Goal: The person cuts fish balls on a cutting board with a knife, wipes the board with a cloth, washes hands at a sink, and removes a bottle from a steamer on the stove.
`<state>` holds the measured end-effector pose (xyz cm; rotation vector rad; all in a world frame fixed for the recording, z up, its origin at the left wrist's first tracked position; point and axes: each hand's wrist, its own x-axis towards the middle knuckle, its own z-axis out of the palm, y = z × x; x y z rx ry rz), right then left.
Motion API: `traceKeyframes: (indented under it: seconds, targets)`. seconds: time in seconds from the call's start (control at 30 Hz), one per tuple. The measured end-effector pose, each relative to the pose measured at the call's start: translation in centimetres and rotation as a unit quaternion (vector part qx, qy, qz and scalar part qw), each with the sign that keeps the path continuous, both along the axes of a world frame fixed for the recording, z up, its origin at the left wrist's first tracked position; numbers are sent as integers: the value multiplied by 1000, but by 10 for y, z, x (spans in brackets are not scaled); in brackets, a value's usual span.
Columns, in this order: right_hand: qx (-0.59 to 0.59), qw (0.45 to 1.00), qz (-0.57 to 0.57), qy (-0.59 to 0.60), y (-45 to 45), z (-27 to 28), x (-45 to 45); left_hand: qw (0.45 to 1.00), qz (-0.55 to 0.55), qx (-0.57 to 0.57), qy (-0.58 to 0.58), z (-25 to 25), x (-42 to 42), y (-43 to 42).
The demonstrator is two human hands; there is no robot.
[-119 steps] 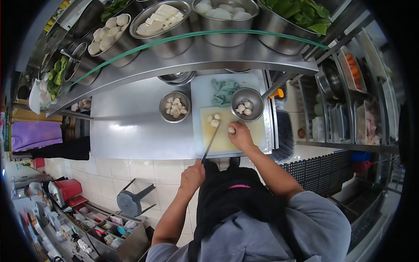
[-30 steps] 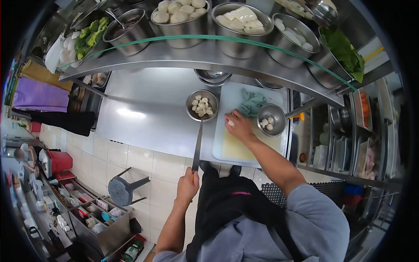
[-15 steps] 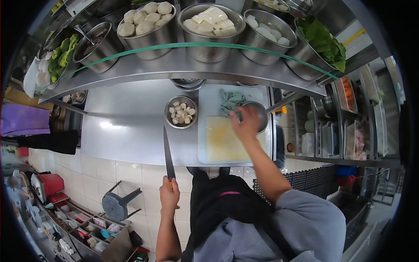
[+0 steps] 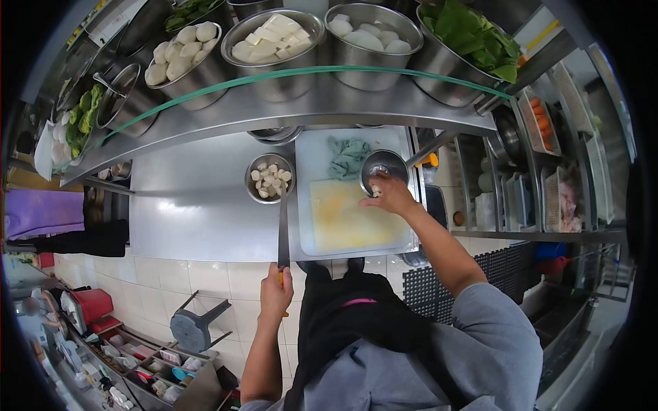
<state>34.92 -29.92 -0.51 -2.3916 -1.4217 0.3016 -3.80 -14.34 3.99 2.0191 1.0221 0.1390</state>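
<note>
My left hand (image 4: 275, 296) is closed round the handle of a long kitchen knife (image 4: 284, 233). The blade points away from me, its tip overlapping the rim of a steel bowl (image 4: 249, 183) of small pale chunks (image 4: 269, 179), perhaps cut mushrooms. My right hand (image 4: 392, 195) is at the near side of a second steel bowl (image 4: 384, 162), fingers bent over its rim and thumb to the left. Pale pieces (image 4: 376, 192) show at those fingertips. Under that hand lies a white cutting board (image 4: 308, 154) with a yellow-stained mat (image 4: 349, 226). A crumpled green cloth (image 4: 349, 156) rests on the board.
An overhead shelf (image 4: 308, 103) carries several steel containers, including white blocks (image 4: 281, 34), pale round pieces (image 4: 181, 51) and leafy greens (image 4: 473, 41). Stacked bowls (image 4: 275, 135) sit beneath it. A rack (image 4: 548, 236) stands right, a grey stool (image 4: 190, 331) behind left.
My right hand has moved down and right from beside the cloth to the second bowl's near rim. The knife has swung right, its tip now at the bowl of chunks. The camera view has shifted.
</note>
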Motion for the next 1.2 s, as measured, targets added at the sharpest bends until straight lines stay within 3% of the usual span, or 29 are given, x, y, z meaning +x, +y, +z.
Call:
traceKeyframes:
  seconds: [0.07, 0.17, 0.23, 0.47, 0.7, 0.87, 1.03, 1.1, 1.2]
  targets:
    - [1, 1000, -3, 22, 3, 1, 6, 1000, -3, 3, 3, 5, 3, -3]
    - [74, 992, -92, -47, 10, -2, 12, 1000, -6, -1, 12, 5, 6, -10]
    - [-131, 974, -171, -64, 21, 21, 12, 1000, -4, -5, 18, 4, 6, -14]
    - [-221, 968, -92, -72, 26, 19, 30, 1000, -20, 2, 10, -1, 7, -26]
    - [-212, 975, -57, -39, 18, 16, 43, 1000, -21, 1, 0, -4, 5, -30]
    - [-151, 981, -106, -55, 20, 29, 33, 999, -38, 0, 36, -12, 5, -30]
    - [-5, 999, -40, 23, 53, 24, -55, 995, -39, 15, 90, -18, 10, -36]
    - [-41, 999, 13, 14, 70, 10, -88, 996, -42, 22, 80, -21, 12, -36]
    - [-22, 1000, 3, -1, 78, -18, -106, 995, -46, 34, 83, -16, 17, -35]
